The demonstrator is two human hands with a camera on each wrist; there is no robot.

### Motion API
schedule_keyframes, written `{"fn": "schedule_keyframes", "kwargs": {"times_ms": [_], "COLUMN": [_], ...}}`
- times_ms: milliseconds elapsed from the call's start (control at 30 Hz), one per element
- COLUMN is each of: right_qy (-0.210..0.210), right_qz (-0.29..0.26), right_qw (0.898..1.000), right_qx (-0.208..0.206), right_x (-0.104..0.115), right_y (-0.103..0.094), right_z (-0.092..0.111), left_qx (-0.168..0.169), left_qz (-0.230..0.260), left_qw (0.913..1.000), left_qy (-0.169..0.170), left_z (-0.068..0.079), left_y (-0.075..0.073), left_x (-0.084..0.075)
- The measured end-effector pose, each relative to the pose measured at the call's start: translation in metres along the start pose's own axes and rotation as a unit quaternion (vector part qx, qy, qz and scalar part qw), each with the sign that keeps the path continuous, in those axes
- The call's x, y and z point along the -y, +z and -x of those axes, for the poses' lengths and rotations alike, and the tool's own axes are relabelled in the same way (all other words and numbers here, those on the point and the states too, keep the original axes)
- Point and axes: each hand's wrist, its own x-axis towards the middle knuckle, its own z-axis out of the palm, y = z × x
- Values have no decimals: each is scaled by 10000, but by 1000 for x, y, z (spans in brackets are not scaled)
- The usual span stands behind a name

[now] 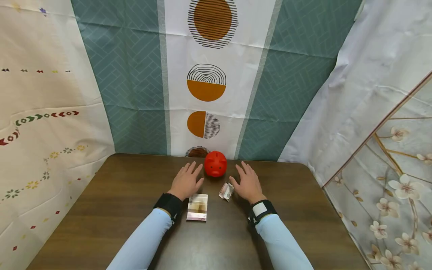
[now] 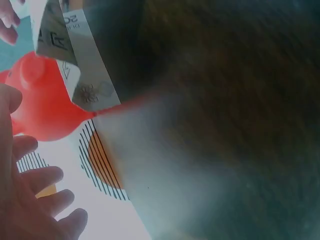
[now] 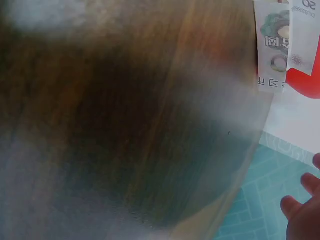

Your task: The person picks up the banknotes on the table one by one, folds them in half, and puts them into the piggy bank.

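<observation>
A red piggy bank (image 1: 215,164) faces forward near the table's far edge, between the two hands. My left hand (image 1: 185,182) is spread to the left of it, fingers straight and nothing held. On the other side, my right hand (image 1: 248,183) also has its fingers extended, its thumb close to a small folded banknote (image 1: 226,191). A flatter banknote (image 1: 197,207) with crease lines lies nearer, just below the left hand. In the left wrist view, the folded banknote (image 2: 90,75) stands bent up in front of the piggy bank (image 2: 47,105). The right wrist view shows this banknote (image 3: 273,47) at its upper right.
The brown wooden table (image 1: 293,221) reflects light in its middle. A patterned curtain (image 1: 131,75) hangs right behind its far edge. Floral cloth (image 1: 395,180) runs along the right side, and cream embroidered cloth (image 1: 50,150) along the left. Each wrist wears a black band (image 1: 168,206).
</observation>
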Motion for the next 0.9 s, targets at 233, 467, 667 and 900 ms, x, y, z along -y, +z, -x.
{"fn": "schedule_keyframes", "kwargs": {"times_ms": [233,467,667,900], "right_qy": [-244,-649,-814,-975], "right_qz": [-71,-182,-273,-233], "right_qw": [9990,9957,9926,9894], "right_qx": [355,633,862,1050], "right_x": [0,-2,-1,2], "right_y": [6,6,3,4], "right_z": [4,8,9,9], "left_qx": [209,331,317,492], "left_qz": [304,715,895,839], "left_qw": [9990,9956,9921,9890], "left_qy": [247,499,826,1118], "left_z": [2,-1,-3,-4], "left_y": [3,9,14,14], "left_x": [-10,-21,-35,-53]}}
